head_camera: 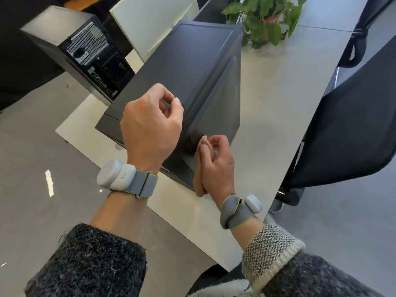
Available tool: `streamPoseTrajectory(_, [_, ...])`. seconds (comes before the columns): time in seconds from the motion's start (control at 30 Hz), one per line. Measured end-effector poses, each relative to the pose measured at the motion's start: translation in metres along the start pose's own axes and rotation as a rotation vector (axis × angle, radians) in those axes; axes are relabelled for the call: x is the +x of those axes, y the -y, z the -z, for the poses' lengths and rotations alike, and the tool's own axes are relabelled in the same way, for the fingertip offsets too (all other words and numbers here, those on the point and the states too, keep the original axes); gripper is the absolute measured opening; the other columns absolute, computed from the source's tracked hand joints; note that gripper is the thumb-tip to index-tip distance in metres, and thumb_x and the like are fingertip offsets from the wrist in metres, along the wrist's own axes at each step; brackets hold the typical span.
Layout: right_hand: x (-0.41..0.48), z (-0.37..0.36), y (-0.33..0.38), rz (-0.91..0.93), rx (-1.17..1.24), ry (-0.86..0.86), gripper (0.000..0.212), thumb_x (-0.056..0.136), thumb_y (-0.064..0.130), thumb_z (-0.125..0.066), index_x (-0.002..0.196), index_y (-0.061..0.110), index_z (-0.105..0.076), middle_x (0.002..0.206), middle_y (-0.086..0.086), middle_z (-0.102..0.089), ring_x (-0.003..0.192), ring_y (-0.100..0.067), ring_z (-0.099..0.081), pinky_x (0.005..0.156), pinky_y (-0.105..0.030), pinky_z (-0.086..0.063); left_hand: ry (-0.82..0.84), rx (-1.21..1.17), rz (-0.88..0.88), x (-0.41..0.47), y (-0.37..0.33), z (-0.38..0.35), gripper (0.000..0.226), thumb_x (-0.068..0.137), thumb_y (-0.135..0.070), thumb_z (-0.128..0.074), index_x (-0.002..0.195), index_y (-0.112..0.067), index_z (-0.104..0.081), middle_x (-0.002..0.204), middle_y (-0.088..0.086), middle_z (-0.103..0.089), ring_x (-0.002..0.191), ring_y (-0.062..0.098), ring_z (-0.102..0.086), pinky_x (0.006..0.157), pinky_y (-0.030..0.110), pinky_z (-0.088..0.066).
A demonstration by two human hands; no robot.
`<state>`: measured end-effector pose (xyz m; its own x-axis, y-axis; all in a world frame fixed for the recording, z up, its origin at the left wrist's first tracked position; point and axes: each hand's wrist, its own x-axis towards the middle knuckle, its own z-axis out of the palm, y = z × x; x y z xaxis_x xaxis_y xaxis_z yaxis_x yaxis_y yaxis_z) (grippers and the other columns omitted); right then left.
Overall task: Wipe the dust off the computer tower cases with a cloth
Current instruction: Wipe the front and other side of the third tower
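R hand (216,166) grips beige cloth (198,183) at tower case (182,67) near corner | L hand (150,123) curled, empty, above case | case by tabletop (267,99) near-left edge

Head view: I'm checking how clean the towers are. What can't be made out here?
- Dust on the near tower: too fine to see, and the surface is blurred beside the cloth.
- Part of the near tower's close end: behind the left hand.
- Cloth: mostly covered by the right hand.
- Far tower front: turned away, only its back shows.
- Plant: cut off by the top edge.
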<state>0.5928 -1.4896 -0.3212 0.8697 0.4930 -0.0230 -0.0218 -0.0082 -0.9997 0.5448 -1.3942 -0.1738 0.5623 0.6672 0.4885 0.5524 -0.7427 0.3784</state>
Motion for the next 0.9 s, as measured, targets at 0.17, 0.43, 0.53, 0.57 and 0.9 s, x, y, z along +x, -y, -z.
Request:
streamPoseTrajectory(0.17, [0.013, 0.009, -0.042, -0.363, -0.143, 0.13, 0.005, 0.104, 0.023, -0.053, 0.102, 0.018, -0.055, 0.091, 0.002, -0.064, 0.09, -0.024, -0.063, 0.069, -0.027, -0.043, 0.001, 0.041, 0.01, -0.001, -0.003, 0.0, 0.019, 0.102, -0.035, -0.06, 0.093, -0.02, -0.067, 0.071, -0.012, -0.059, 0.065, 0.01, -0.06, 0.065, 0.034, -0.06])
streamPoseTrajectory(0.43, [0.024, 0.016, -0.007, -0.009, 0.018, 0.124, 0.003, 0.107, 0.022, -0.057, 0.104, 0.023, -0.056, 0.096, 0.0, -0.063, 0.085, -0.014, -0.063, 0.074, -0.026, -0.053, 0.075, 0.131, 0.042, 0.007, -0.01, 0.001, 0.017, 0.102, -0.037, -0.058, 0.097, -0.022, -0.064, 0.067, -0.019, -0.048, 0.059, 0.008, -0.053, 0.059, 0.014, -0.037])
streamPoseTrajectory(0.53, [0.03, 0.024, -0.041, -0.262, -0.111, 0.222, 0.001, 0.105, 0.022, -0.055, 0.104, 0.022, -0.056, 0.097, 0.0, -0.066, 0.09, -0.02, -0.066, 0.075, -0.031, -0.049, 0.146, 0.168, 0.044, 0.012, -0.015, 0.002, 0.014, 0.102, -0.035, -0.058, 0.098, -0.023, -0.061, 0.068, -0.015, -0.052, 0.062, 0.011, -0.056, 0.058, 0.02, -0.04])
streamPoseTrajectory(0.57, [0.032, 0.027, -0.045, -0.352, -0.152, 0.26, 0.002, 0.104, 0.023, -0.055, 0.104, 0.021, -0.056, 0.097, 0.001, -0.066, 0.094, -0.023, -0.066, 0.077, -0.03, -0.047, 0.177, 0.179, 0.039, 0.013, -0.014, 0.004, 0.013, 0.102, -0.035, -0.059, 0.098, -0.023, -0.06, 0.069, -0.014, -0.053, 0.063, 0.012, -0.056, 0.059, 0.02, -0.041])
streamPoseTrajectory(0.9, [0.054, 0.029, -0.009, -0.155, 0.096, 0.115, 0.006, 0.106, 0.021, -0.057, 0.101, 0.023, -0.06, 0.1, -0.003, -0.066, 0.085, -0.008, -0.064, 0.077, -0.023, -0.051, 0.143, 0.244, 0.092, 0.065, -0.042, -0.031, 0.016, 0.096, -0.035, -0.058, 0.088, -0.022, -0.062, 0.068, -0.008, -0.061, 0.07, 0.023, -0.062, 0.068, 0.045, -0.058])
